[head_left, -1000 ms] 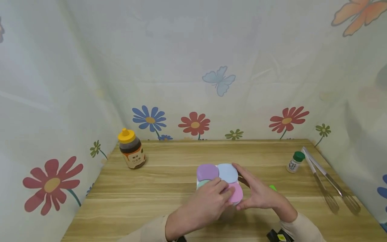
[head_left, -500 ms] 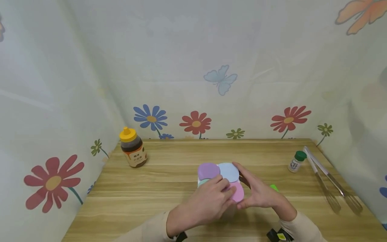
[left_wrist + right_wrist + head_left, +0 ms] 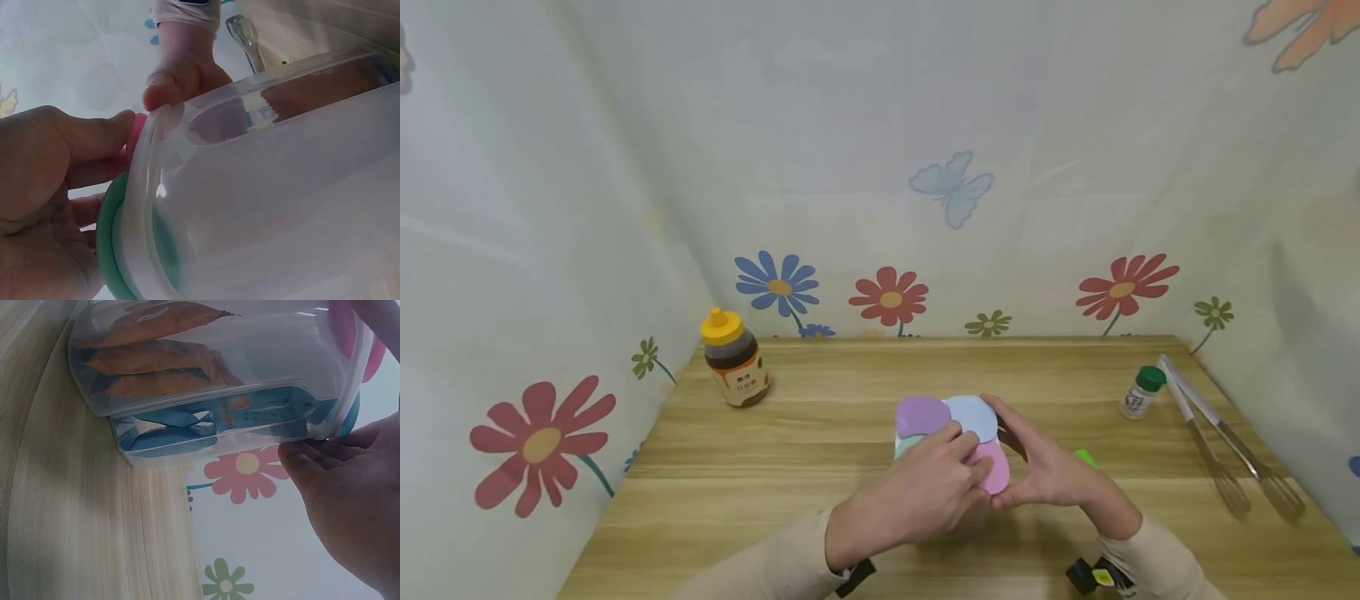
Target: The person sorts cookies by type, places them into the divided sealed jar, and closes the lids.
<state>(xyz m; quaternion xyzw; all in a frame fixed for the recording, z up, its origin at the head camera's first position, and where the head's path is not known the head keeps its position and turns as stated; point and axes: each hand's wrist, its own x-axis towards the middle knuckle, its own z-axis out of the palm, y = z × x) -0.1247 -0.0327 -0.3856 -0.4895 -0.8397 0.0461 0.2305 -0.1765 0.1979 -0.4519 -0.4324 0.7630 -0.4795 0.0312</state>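
A clear plastic storage box (image 3: 262, 359) with several compartments stands upright on the table. Its lids are purple (image 3: 922, 415), light blue (image 3: 973, 415), green (image 3: 907, 444) and pink (image 3: 997, 472). My left hand (image 3: 921, 487) reaches across the top and pinches the pink lid at its edge; whether that lid is lifted I cannot tell. The left hand hides much of the green lid. On the right side, my right hand (image 3: 1054, 471) holds the box near its top, thumb and fingers spread around it. Orange packets (image 3: 156, 362) and blue packets (image 3: 175, 428) show through the walls.
A honey-like bottle (image 3: 737, 367) with a yellow cap stands at the table's back left. At the right are a small green-capped shaker (image 3: 1141, 393) and long metal tongs (image 3: 1228, 450). A bright green object (image 3: 1085, 457) is partly hidden behind the right wrist. Flower-printed cloth (image 3: 850, 167) surrounds the table.
The head view has tilted slightly, so the scene sits higher and a little further right. Both hands keep their hold on the box and lid, with only slight movement.
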